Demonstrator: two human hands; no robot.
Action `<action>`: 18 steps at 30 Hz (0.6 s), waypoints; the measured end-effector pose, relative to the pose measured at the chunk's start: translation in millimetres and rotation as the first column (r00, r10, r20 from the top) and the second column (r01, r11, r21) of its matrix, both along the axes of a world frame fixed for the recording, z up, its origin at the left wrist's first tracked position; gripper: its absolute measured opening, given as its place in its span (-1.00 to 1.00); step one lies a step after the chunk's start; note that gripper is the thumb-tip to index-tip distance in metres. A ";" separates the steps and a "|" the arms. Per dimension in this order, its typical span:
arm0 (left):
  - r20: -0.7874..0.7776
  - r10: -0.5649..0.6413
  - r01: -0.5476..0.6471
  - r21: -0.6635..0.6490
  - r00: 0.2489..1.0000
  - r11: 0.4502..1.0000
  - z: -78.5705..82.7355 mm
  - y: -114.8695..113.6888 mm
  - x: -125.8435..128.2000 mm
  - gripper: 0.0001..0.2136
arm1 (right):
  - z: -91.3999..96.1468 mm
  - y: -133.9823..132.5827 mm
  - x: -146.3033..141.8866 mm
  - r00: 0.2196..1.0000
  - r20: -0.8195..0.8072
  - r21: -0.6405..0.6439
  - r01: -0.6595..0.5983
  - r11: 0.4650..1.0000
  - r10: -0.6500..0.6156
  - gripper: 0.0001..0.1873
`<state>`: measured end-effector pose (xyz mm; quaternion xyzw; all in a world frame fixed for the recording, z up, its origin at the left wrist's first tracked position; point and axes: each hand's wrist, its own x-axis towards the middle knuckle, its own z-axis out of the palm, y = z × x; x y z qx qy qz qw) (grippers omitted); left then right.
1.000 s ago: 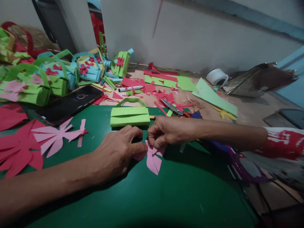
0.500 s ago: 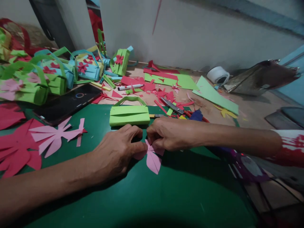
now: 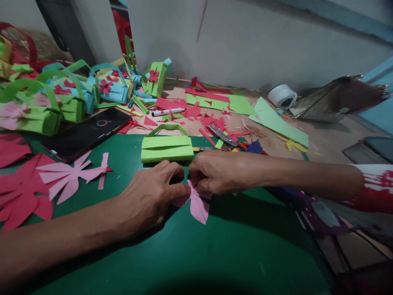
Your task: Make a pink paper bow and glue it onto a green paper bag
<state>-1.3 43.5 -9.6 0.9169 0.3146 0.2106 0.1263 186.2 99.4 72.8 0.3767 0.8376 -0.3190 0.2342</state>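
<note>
A pink paper flower [image 3: 200, 208] lies on the green mat [image 3: 172, 254], partly covered by my fingers. My left hand [image 3: 150, 196] is closed at its left side, thumb and fingertips on a petal. My right hand [image 3: 216, 172] pinches the flower near its centre, fingers curled; the pinched part is hidden. Just beyond my hands stands a small lime-green paper bag [image 3: 166, 148] with a looped handle. At the left, another pink paper flower [image 3: 72, 176] with a narrow pink strip [image 3: 103, 170] lies beside a large red paper flower [image 3: 26, 190].
A black phone [image 3: 89, 133] rests at the left, before several finished paper bags [image 3: 113, 91]. Red scraps, a marker [image 3: 168, 112], scissors [image 3: 225, 136] and a cutter [image 3: 202, 149] lie beyond the mat. Green paper sheets [image 3: 279, 123], a white tape roll [image 3: 281, 96] and a pouch [image 3: 331, 100] sit further right.
The flower's near petal has turned slightly to the right. Both hands stay almost in place on it, and the whole view has shifted a little.
</note>
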 end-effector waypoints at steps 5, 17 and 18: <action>-0.017 0.001 -0.002 -0.014 1.000 1.000 0.6 -1.1 -0.2 -0.77 | 3.0 -1.2 -1.7 1.000 0.001 0.003 0.014 1.000 -0.014 -0.77; -0.034 -0.005 0.004 -0.027 0.999 1.000 2.5 -1.3 -0.8 -0.79 | 2.9 -2.7 -4.8 0.999 0.041 0.022 0.034 0.999 -0.035 -0.78; -0.037 -0.005 0.004 -0.030 0.999 1.000 2.8 -1.6 -0.9 -0.79 | 2.9 -2.6 -5.0 0.999 0.041 0.027 0.032 0.999 -0.033 -0.78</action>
